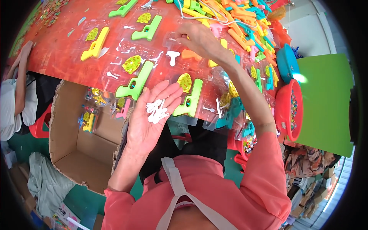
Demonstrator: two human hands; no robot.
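At the far left, another person's hand (26,50) rests at the edge of the red table (57,51), and the box (62,128) stands open below, with a few packs (90,122) in it. Your left forearm rises from below, the wrist turned so that the left hand (140,127) lies palm up, fingers extended and fairly flat, cradling the white pieces (156,112) rather than gripping them. They form a loose, overlapping pile across the palm and finger bases: small, slim, with thin stems and rounded ends. Green toy guns lie in clear trays on either side of that hand. Your right arm reaches up and leftward across the table; the right hand (201,40) is back up, fingers bent and pointing left, above an orange gun (191,55). Whether its fingertips pinch anything, you cannot tell. Further right stands a red basin (283,111).
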